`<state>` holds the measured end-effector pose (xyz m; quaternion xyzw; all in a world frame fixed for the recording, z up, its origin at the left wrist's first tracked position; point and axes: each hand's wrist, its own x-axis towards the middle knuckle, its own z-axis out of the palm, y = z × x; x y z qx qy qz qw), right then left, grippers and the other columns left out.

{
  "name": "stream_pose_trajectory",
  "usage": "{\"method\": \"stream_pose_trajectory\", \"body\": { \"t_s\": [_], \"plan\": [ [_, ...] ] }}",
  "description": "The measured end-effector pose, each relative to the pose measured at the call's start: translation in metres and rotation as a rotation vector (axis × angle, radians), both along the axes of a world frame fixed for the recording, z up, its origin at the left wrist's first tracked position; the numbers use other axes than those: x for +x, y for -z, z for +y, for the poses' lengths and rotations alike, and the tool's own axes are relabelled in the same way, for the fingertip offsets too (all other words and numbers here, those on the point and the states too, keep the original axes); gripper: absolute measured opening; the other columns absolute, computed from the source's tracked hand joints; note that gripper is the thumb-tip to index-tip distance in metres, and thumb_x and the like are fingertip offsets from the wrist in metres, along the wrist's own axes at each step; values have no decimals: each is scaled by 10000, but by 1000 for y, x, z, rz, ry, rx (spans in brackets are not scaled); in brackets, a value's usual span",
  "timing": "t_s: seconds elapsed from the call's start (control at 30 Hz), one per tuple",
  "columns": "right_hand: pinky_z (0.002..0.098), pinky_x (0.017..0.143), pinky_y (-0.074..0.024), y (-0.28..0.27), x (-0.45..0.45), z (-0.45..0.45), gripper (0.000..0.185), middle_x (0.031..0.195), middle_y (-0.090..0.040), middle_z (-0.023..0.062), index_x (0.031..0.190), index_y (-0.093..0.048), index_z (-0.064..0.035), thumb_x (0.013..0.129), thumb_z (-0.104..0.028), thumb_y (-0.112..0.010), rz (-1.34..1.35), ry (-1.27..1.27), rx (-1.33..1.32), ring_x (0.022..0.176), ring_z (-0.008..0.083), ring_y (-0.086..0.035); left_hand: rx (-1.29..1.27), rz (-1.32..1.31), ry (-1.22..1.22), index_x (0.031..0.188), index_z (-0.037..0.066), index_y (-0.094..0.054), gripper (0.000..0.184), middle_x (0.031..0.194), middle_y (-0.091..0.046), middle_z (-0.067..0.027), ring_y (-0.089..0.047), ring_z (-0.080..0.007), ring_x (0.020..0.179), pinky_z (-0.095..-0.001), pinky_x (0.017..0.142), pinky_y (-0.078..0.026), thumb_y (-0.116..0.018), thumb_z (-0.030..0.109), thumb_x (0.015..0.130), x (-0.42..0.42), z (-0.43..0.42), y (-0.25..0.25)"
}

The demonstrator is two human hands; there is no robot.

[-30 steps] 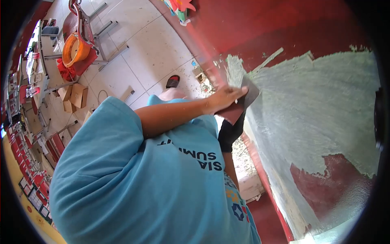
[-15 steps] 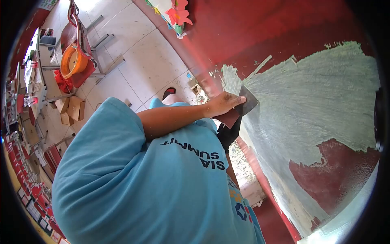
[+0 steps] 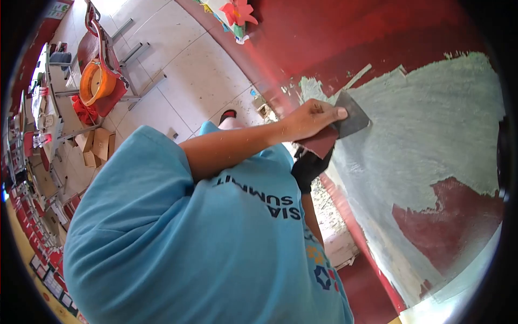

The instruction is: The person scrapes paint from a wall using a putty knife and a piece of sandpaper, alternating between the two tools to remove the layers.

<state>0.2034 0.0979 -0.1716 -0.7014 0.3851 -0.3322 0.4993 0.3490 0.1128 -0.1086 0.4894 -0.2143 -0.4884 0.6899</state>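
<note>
My bare left hand [image 3: 315, 120] is closed on a grey metal scraper blade [image 3: 354, 116], its thumb pressed on the flat face. The blade's outer edge lies over the green-grey coated patch of wall [image 3: 426, 129]; whether it touches cannot be made out. Under my left fingers a reddish-brown flat piece [image 3: 319, 143] with a pale edge sticks out. My right hand [image 3: 312, 168], in a black glove, is closed just beneath that piece. Most of its fingers are hidden, so what it grips is unclear.
Bare red wall [image 3: 334, 43] surrounds the coating. Pale debris [image 3: 327, 208] lies along the wall's foot. Across the tiled floor [image 3: 178, 70] stand a chair with an orange basin [image 3: 97, 82] and an open cardboard box [image 3: 102, 144]. Paper flowers [image 3: 237, 12] hang on the wall.
Both hands, with the scraper and the reddish-brown piece, have shifted right and slightly upward across the coated wall. The left hand keeps its grip.
</note>
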Motion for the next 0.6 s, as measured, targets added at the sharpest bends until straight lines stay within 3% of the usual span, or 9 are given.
{"method": "stream_pose_trajectory", "body": {
  "t_s": [0.17,0.27,0.3,0.37,0.4,0.47,0.53,0.6],
  "plan": [
    [329,873,-399,2,20,-8,458,1129,-551,172,1236,-419,43,878,-225,-518,-23,-12,-6,1011,253,-533,235,-77,72,607,46,-522,490,567,-395,72,-353,-21,543,-227,450,-297,-537,465,861,-7,7,19],
    [331,875,-397,6,8,-2,458,1131,-549,169,1231,-423,42,874,-225,-525,25,-6,38,1011,253,-531,167,-118,3,591,57,-534,530,541,-385,64,-368,-44,539,-258,471,-316,-503,514,858,1,8,-6],
    [332,876,-396,8,0,5,457,1131,-548,169,1229,-425,42,872,-225,-527,45,7,61,1011,253,-531,121,-2,43,642,18,-578,550,553,-443,26,-400,-42,534,-251,457,-323,-506,520,854,1,7,-5],
    [331,876,-397,9,-3,8,446,1127,-554,160,1220,-434,35,857,-199,-546,-6,-28,128,1010,253,-534,192,-70,50,640,14,-571,573,558,-466,11,-419,-47,536,-249,460,-330,-496,542,848,-12,7,21],
    [321,870,-401,39,-19,3,433,1114,-565,146,1219,-441,23,843,-159,-556,57,-14,174,1000,242,-541,261,-139,41,639,9,-564,596,564,-489,-3,-439,-51,539,-246,464,-337,-487,564,842,-17,5,40],
    [310,851,-414,46,-33,6,407,1101,-576,138,1207,-453,15,834,-115,-551,153,20,8,989,223,-551,285,-92,74,662,-2,-577,616,581,-519,-22,-459,-57,556,-236,475,-350,-479,580,837,-24,3,59],
    [309,847,-416,31,-29,3,404,1098,-578,138,1204,-456,14,831,-107,-552,112,23,34,984,221,-554,331,8,133,648,13,-568,587,577,-510,-10,-460,-57,560,-230,488,-363,-470,552,857,-30,4,56],
    [307,840,-422,10,-10,-1,400,1091,-582,137,1200,-461,11,824,-90,-554,-2,44,96,975,218,-559,211,43,85,597,48,-518,549,557,-481,10,-443,-49,528,-235,468,-353,-462,515,878,-30,-2,50]
  ]
}}
